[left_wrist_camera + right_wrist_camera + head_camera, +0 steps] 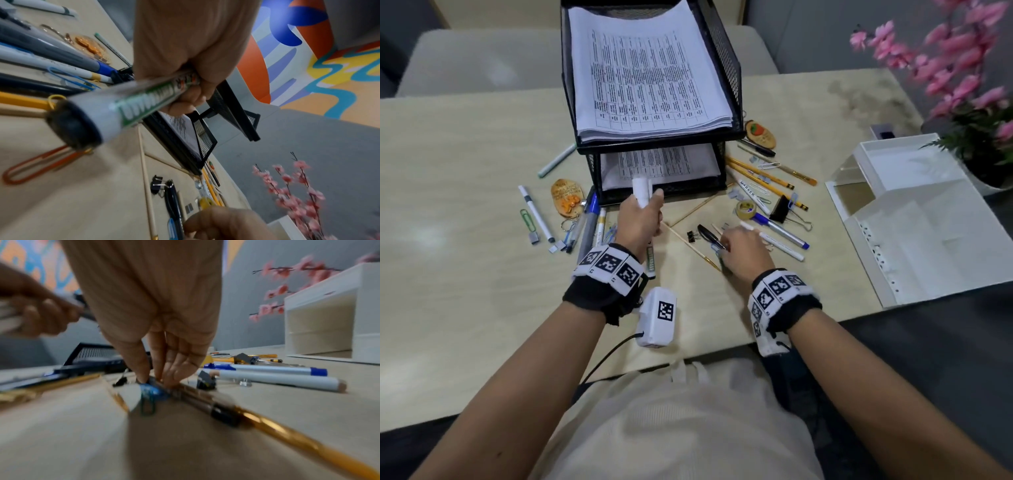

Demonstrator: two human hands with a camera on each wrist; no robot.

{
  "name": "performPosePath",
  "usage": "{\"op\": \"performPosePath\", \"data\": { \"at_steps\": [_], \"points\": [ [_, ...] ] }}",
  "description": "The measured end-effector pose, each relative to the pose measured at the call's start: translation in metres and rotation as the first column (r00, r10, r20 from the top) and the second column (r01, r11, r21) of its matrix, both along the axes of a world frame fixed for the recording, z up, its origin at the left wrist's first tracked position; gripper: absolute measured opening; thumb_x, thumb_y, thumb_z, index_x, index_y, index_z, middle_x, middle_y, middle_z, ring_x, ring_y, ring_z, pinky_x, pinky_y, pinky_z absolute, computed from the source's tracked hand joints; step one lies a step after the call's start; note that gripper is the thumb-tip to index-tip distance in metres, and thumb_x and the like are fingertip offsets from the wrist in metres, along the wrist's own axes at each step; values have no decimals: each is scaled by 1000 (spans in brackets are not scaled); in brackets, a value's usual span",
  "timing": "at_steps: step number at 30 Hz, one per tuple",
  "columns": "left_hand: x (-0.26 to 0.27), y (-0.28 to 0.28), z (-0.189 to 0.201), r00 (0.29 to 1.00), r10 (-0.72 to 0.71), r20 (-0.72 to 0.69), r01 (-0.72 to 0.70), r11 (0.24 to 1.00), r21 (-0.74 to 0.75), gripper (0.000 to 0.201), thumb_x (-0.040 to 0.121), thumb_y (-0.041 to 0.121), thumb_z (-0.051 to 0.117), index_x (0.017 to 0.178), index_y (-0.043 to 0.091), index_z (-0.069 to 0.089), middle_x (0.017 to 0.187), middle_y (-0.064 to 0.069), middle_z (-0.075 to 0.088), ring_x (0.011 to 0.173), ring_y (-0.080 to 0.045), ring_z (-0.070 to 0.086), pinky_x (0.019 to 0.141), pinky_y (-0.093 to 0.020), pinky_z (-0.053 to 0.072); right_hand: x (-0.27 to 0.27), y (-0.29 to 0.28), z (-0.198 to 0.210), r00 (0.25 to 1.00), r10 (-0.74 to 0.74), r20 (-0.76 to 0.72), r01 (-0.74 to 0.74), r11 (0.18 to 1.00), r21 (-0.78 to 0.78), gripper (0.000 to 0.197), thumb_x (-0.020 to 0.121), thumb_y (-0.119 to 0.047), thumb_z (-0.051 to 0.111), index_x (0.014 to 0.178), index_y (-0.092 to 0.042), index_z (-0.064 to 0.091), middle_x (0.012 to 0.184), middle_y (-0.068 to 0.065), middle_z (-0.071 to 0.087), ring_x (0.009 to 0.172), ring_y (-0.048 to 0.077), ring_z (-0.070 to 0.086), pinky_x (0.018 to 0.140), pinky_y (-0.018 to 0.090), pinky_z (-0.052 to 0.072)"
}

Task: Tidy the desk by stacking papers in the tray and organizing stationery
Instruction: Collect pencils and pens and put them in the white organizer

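The papers look already dealt with: printed white sheets [650, 78] lie stacked in both tiers of the black wire-mesh paper tray [726, 51], which stands at twelve o'clock on the pale wood-grain desk [458, 164]. The step in hand is, by my reading, gathering the loose stationery scattered around the tray's front.

The left hand [639, 219] is curled in a fist round a fat white marker with a green label and a black end cap [131, 110], holding it clear of the desk just in front of the tray's lower tier. The right hand [743, 247] reaches down at about one o'clock from the person's body, its thumb and fingertips [144, 378] closing in a pinch on a dark slim pen [710, 236] that lies on the desk with a small blue paper clip [151, 390] touching it; the wrist view is blurred, so I cannot tell whether the pen is already gripped or only touched.

More pens, yellow pencils [760, 173], a black binder clip [780, 209] and a roll of tape [745, 209] lie loose at two o'clock. The white plastic desk organiser with open compartments [914, 219] waits at three o'clock.

The next move likely calls for securing the pinch without dragging the clip, lifting, then carrying both items right to the organiser.
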State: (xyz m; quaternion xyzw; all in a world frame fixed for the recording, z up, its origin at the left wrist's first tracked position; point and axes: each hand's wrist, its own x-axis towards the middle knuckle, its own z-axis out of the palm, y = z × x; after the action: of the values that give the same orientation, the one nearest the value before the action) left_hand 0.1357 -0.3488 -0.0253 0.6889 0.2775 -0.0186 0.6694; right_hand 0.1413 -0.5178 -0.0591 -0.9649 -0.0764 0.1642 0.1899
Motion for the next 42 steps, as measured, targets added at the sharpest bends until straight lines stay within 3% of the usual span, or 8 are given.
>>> {"op": "performPosePath", "data": {
  "at_steps": [6, 10, 19, 23, 27, 32, 37, 42],
  "points": [
    [9, -29, 7, 983, -157, -99, 166, 981, 95, 30, 96, 31, 44, 69, 19, 41, 67, 3, 39, 60, -10, 38, 60, -26, 32, 4, 0, 2, 999, 47, -9, -48, 992, -117, 21, 88, -13, 55, 106, -1, 57, 111, 18, 59, 103, 33, 58, 83, 38, 48],
    [24, -63, 21, 961, -255, -105, 275, 921, 278, 33, 93, 33, 46, 62, 20, 49, 73, 0, 47, 87, -21, 46, 82, -34, 39, 11, -33, 23, 981, -190, -26, 191, 960, 207, 13, 81, -12, 61, 82, -10, 49, 81, 10, 53, 82, 27, 55, 67, 33, 42],
    [72, -218, 76, 809, -557, 187, 522, 828, 205, 20, 83, 17, 66, 65, 16, 60, 63, 3, 55, 58, -7, 50, 53, -15, 42, 33, -229, 95, 712, -670, 212, 428, 653, 626, 82, 77, 5, 56, 139, -34, 20, 71, 7, 60, 66, 24, 61, 67, 32, 54],
    [89, -297, 89, 808, -521, 276, 464, 851, 248, 19, 80, 14, 70, 64, 18, 61, 64, 1, 61, 62, -11, 58, 68, -27, 50, 42, -288, 112, 670, -684, 289, 440, 679, 588, 68, 82, 2, 56, 138, -27, 29, 84, -1, 59, 65, 2, 52, 65, 3, 45],
    [108, -363, 83, 798, -523, 298, 434, 843, 317, 13, 80, 11, 67, 68, 10, 62, 79, -17, 71, 84, -32, 68, 82, -43, 54, 51, -311, 107, 735, -615, 286, 441, 753, 488, 51, 86, 0, 49, 131, -18, 34, 96, 4, 58, 78, 24, 59, 67, 20, 39],
    [126, -406, 53, 713, -698, 64, 547, 611, 572, 20, 84, 13, 57, 92, -2, 67, 100, -20, 69, 99, -35, 62, 82, -35, 46, 56, -321, 75, 839, -502, 210, 411, 838, 360, 54, 85, 1, 43, 129, -25, 26, 97, 22, 64, 82, 38, 62, 72, 49, 53],
    [126, -404, 21, 598, -784, -169, 680, 383, 625, 30, 87, 16, 58, 111, -2, 59, 113, -22, 63, 107, -37, 59, 86, -38, 47, 51, -330, 54, 858, -494, 139, 433, 843, 321, 56, 85, 3, 40, 132, -24, 24, 94, 25, 64, 84, 39, 61, 72, 45, 52],
    [124, -406, 36, 668, -730, 140, 558, 617, 554, 32, 95, 23, 49, 116, -1, 44, 108, -19, 58, 106, -34, 55, 75, -30, 34, 60, -337, 58, 834, -512, 207, 407, 823, 396, 62, 88, 3, 40, 142, -25, 25, 94, 8, 61, 80, 24, 59, 71, 30, 47]
  ]
}}
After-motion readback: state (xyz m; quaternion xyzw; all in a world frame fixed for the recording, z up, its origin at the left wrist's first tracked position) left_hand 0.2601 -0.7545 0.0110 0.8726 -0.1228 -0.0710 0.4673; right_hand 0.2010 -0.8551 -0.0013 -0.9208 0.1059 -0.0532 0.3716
